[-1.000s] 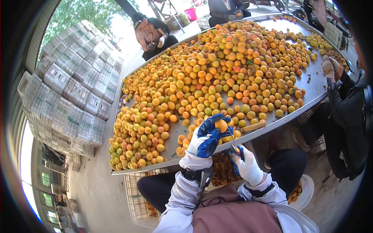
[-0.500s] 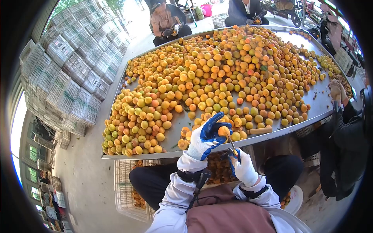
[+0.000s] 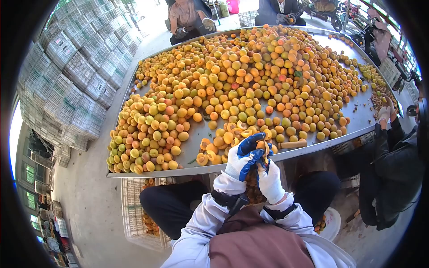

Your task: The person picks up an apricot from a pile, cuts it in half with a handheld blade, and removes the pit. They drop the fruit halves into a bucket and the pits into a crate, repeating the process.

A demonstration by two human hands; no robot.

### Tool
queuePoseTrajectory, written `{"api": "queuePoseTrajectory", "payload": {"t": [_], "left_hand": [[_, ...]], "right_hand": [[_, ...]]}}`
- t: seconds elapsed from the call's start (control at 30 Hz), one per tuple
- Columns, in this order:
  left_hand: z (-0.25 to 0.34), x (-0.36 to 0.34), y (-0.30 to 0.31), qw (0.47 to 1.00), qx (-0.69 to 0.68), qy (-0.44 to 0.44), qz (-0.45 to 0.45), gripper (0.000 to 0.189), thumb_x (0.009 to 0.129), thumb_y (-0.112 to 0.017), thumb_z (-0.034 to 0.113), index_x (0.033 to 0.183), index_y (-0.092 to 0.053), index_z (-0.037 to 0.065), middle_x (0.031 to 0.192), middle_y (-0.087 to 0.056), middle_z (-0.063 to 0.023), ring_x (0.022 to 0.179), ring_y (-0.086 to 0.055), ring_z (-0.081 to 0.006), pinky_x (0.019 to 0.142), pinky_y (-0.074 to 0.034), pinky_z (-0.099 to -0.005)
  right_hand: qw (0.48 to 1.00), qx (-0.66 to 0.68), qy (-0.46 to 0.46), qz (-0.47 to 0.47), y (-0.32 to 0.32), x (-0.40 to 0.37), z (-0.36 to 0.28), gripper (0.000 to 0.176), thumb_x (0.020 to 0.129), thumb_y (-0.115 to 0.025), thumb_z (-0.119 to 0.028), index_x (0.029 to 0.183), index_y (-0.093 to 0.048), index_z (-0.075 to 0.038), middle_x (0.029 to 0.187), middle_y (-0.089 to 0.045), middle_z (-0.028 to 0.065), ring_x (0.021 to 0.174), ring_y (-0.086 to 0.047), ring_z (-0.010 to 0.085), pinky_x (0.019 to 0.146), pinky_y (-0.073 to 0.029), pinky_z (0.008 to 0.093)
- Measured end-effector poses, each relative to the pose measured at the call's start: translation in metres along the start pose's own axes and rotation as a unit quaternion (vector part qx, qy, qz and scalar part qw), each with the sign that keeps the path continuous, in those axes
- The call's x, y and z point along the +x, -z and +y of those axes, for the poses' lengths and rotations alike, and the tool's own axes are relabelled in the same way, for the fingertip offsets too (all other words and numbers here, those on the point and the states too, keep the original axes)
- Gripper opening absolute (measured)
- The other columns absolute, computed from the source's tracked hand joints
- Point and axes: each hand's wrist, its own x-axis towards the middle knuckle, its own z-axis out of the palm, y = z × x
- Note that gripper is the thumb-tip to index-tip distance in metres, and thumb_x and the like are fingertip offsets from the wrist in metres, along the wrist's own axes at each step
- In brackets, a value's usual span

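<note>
At the near rim of the smooth sheet-metal table (image 3: 178, 171), the left hand (image 3: 243, 158), in a knitted white glove with rubbery blue fingers, curls tightly round a round orange apricot (image 3: 260, 145). The right hand (image 3: 269, 181), gloved in plain white knit, presses against it with fingers bunched closed. Beyond them lies a heap of yellow-orange apricots (image 3: 250, 85), with a stubby wooden stick (image 3: 292, 144) nearby

Metal table (image 3: 195, 142) heaped with apricots (image 3: 250, 76), seemingly.
</note>
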Motion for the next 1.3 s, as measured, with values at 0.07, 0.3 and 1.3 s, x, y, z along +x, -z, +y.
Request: {"api": "queuePoseTrajectory", "payload": {"t": [0.07, 0.3, 1.3], "left_hand": [[0.000, 0.000, 0.002, 0.999, 0.030, 0.018, -0.004, 0.048, 0.101, -0.063, 0.020, 0.139, -0.052, -0.006, 0.118, -0.069, -0.0173, 0.103, -0.067, -0.0220, 0.090, -0.054, -0.0324], [-0.026, -0.007, 0.025, 0.998, 0.045, 0.052, 0.001, 0.043, 0.102, -0.062, 0.031, 0.127, -0.063, -0.004, 0.108, -0.072, -0.0085, 0.095, -0.066, -0.0146, 0.087, -0.053, -0.0274], [0.053, -0.022, 0.029, 0.970, 0.228, 0.034, -0.080, 0.047, 0.096, -0.068, 0.008, 0.138, -0.052, -0.005, 0.122, -0.068, -0.0131, 0.114, -0.066, -0.0199, 0.100, -0.052, -0.0331]], "right_hand": [[1.000, 0.016, -0.020, 0.003, -0.002, -0.001, 0.007, 0.018, 0.100, -0.060, -0.013, 0.109, -0.065, 0.001, 0.088, -0.069, 0.0209, 0.081, -0.068, 0.0382, 0.071, -0.052, 0.0398], [0.990, 0.119, -0.072, -0.007, -0.009, -0.002, 0.005, 0.020, 0.103, -0.055, -0.014, 0.109, -0.065, 0.001, 0.089, -0.069, 0.0083, 0.083, -0.060, 0.0144, 0.075, -0.050, 0.0323], [0.985, 0.033, -0.001, -0.171, -0.002, -0.001, -0.021, 0.014, 0.097, -0.059, -0.007, 0.103, -0.066, 0.003, 0.082, -0.068, 0.0192, 0.073, -0.065, 0.0239, 0.069, -0.051, 0.0384]]}}
